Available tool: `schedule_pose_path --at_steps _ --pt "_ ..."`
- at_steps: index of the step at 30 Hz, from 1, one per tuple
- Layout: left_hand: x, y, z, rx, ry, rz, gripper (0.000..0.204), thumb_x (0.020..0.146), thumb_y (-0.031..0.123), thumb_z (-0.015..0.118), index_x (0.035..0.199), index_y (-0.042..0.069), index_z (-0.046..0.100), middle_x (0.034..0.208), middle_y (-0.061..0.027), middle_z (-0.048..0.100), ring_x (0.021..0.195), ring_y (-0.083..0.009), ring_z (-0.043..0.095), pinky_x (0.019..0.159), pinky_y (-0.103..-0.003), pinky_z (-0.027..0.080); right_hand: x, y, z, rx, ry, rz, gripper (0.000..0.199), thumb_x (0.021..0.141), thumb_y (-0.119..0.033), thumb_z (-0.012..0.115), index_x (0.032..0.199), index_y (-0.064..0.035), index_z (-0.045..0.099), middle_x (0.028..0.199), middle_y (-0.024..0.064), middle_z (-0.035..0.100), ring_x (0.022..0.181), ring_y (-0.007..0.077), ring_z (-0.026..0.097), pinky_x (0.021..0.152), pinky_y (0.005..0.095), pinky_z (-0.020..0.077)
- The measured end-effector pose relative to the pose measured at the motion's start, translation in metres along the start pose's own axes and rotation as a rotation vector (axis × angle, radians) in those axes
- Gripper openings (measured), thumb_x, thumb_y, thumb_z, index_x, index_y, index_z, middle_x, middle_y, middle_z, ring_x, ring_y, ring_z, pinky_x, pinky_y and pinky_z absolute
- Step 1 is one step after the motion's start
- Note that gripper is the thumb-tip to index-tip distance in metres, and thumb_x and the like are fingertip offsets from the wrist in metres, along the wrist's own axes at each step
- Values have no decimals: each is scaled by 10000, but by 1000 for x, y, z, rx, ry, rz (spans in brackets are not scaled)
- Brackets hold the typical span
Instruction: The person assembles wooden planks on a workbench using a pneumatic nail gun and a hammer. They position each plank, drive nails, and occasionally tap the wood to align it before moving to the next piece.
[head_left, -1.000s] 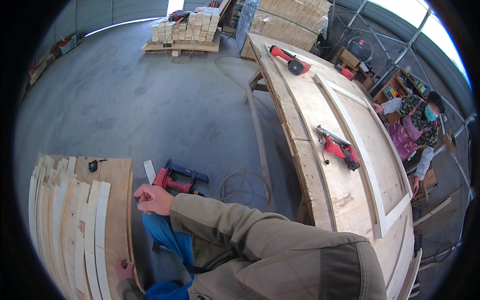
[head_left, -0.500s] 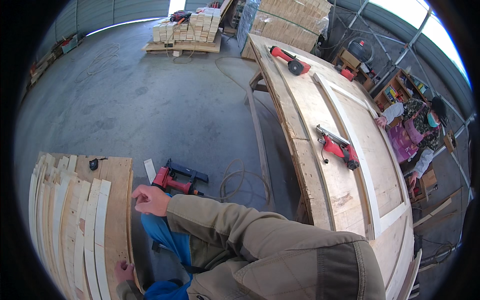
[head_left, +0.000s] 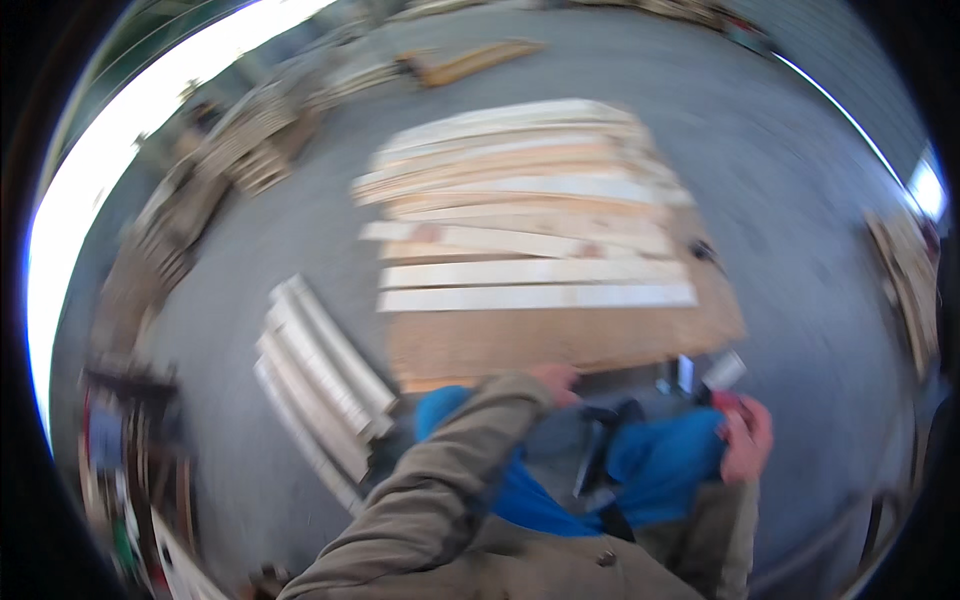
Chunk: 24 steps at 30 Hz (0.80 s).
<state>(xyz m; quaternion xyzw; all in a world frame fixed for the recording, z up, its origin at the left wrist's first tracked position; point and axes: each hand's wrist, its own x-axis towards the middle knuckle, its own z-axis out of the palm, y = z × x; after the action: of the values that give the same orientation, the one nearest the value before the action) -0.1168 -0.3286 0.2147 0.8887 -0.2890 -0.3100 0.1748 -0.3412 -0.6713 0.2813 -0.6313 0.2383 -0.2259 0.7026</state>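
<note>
Blurred at the near edge of a plywood board is my left hand; its finger shape is smeared. My right hand is curled closed above my right knee, and what it may hold is hidden. Just behind it shows a red part of a nail gun, the rest mostly covered by the hand and knee. Several pale wooden slats lie side by side across the board. A small dark tape measure rests by the board's right side.
Left of the board, several more slats lie on the concrete floor. Stacked pallets stand at the far left, a yellow pallet jack at the back. Stacked timber is at the right.
My view has swung left, so the board and slats now lie straight ahead. The large workbench and the co-worker have left the picture. My right hand remains curled.
</note>
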Motion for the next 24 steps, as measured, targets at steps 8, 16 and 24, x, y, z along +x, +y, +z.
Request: schedule_pose_path --at_steps 8,16,24 --pt "-22 -2 -5 -76 7 -58 536 892 347 811 1313 39 687 1272 -211 726 1210 -419 674 1033 -499 542 21 17 1 -89 -50 -60 317 1042 -62 646 1353 -10 604 979 55 674 757 96 595 642 251 507" --pt "-16 -7 -5 -47 31 -34 562 884 347 816 1344 51 685 1283 -209 723 1207 -414 676 1040 -491 544 21 21 6 -161 -24 -93 329 1029 -58 649 1349 -3 598 955 48 651 742 95 585 631 247 498" --pt "-7 2 35 23 -186 -47 635 837 461 823 1326 74 702 1261 -180 739 1193 -376 697 1008 -495 564 6 -7 23 -196 -33 0 345 980 -81 692 1312 -1 641 1000 75 681 744 122 598 658 281 514"
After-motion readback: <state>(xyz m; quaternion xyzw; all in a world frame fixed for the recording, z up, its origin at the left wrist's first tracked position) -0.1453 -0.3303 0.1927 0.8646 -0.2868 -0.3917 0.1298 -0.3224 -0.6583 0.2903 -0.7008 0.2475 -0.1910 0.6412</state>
